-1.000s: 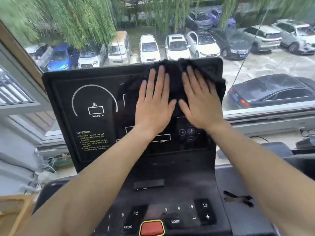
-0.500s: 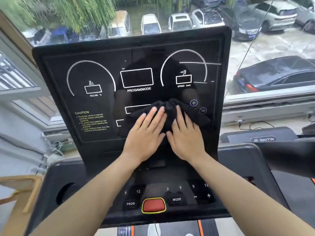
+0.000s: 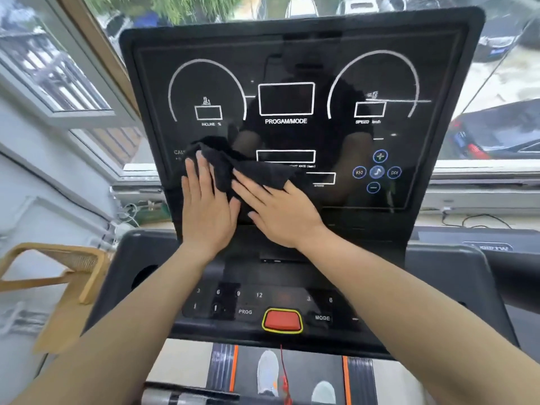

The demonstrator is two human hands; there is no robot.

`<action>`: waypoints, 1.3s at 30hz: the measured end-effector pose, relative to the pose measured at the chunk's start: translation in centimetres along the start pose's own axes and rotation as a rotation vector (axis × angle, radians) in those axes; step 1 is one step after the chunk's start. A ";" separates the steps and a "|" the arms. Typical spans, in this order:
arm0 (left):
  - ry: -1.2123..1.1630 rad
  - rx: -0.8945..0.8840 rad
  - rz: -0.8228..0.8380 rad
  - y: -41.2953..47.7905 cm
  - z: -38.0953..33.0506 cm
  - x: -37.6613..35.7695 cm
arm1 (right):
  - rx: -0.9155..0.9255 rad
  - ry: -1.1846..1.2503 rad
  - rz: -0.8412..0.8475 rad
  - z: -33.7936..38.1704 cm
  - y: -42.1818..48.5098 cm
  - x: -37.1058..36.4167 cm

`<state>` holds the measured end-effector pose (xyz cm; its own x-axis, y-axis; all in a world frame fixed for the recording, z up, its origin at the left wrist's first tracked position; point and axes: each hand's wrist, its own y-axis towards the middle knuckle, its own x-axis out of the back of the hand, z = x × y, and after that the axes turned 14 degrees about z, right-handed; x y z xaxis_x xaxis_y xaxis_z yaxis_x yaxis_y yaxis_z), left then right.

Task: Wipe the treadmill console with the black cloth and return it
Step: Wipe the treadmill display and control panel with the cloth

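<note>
The black treadmill console point(image 3: 292, 62) stands tilted in front of me, with white gauge arcs and a PROGAM/MODE box. A crumpled black cloth point(image 3: 233, 168) lies against its lower left part, over the caution text. My left hand point(image 3: 207, 211) presses flat on the cloth's left side, fingers pointing up. My right hand point(image 3: 277, 211) presses flat on the cloth's right side, fingers angled up-left. Both palms hold the cloth against the screen.
Below the screen is a button panel with a red stop key point(image 3: 282, 320) and a red safety cord. A wooden chair point(image 3: 58, 276) stands at the left. Windows surround the console; cables lie on the sill. My shoes show on the belt point(image 3: 268, 372).
Both hands and the cloth slid down from the console's top right to its lower middle, then left to the lower left. The view has tilted downward.
</note>
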<state>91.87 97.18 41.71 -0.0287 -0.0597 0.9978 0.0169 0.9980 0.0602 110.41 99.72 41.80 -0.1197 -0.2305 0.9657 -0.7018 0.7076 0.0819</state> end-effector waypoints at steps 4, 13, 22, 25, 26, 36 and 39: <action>0.096 -0.171 -0.030 1.2 -7.6 0.6 | -0.161 -0.033 -0.053 -6.1 -5.9 -0.6; 0.184 -0.590 -0.078 0.7 -17.7 -1.0 | -0.715 0.241 0.093 -7.4 -14.8 -4.0; 0.186 -0.405 -0.127 1.1 -3.4 -0.4 | -0.374 0.185 -0.001 -1.6 -3.6 -0.1; 0.150 -0.279 -0.129 1.4 1.4 0.2 | -0.270 0.174 -0.057 0.6 1.3 2.0; 0.134 -0.237 -0.123 1.3 2.7 0.1 | -0.238 0.163 -0.056 1.4 2.6 2.4; 0.080 -0.171 0.064 -5.0 4.1 -3.8 | -0.039 0.124 0.088 6.2 0.8 -1.1; 0.101 -0.286 0.089 -6.2 1.7 -4.4 | -0.027 0.126 0.099 4.0 -3.4 -2.4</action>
<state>90.24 91.25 36.93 0.0851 0.0118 0.9963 0.2954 0.9547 -0.0366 110.25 95.24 38.28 -0.0974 -0.0746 0.9924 -0.6716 0.7409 -0.0102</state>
